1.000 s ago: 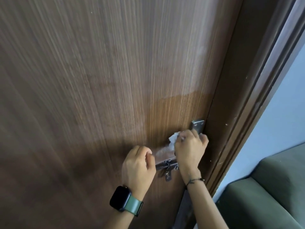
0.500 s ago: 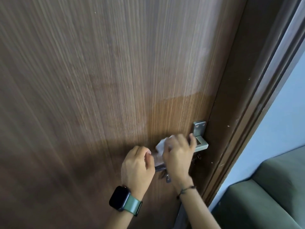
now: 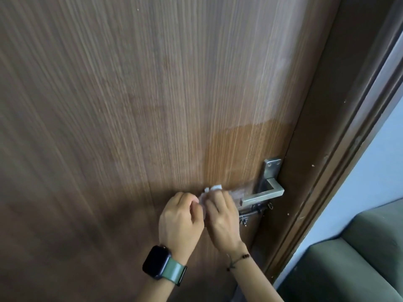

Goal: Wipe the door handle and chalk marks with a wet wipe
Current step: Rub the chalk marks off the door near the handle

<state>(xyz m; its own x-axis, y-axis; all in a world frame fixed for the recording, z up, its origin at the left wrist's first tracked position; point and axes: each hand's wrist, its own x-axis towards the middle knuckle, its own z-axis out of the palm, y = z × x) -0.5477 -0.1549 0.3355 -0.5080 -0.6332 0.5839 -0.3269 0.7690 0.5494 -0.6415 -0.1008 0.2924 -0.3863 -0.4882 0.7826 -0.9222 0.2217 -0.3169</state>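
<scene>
A square silver door handle (image 3: 265,196) sticks out from a steel plate (image 3: 270,171) on the brown wooden door (image 3: 130,105). My right hand (image 3: 222,216) is closed around the handle's free left end with a white wet wipe (image 3: 212,189) bunched under its fingers. My left hand (image 3: 180,219), with a dark watch on a green strap, sits just left of it, fingers curled at the handle's tip; what they hold is hidden. A pale chalky haze (image 3: 268,83) covers the door above a darker wet patch (image 3: 244,149).
Keys (image 3: 244,220) hang in the lock under the handle. The dark door frame (image 3: 327,149) runs down the right side. Beyond it are a pale blue wall (image 3: 375,166) and a green sofa (image 3: 349,269) at the lower right.
My right hand slid the wipe leftward along the handle, from the plate end to the free end, uncovering the bent corner. The left hand stayed at the tip.
</scene>
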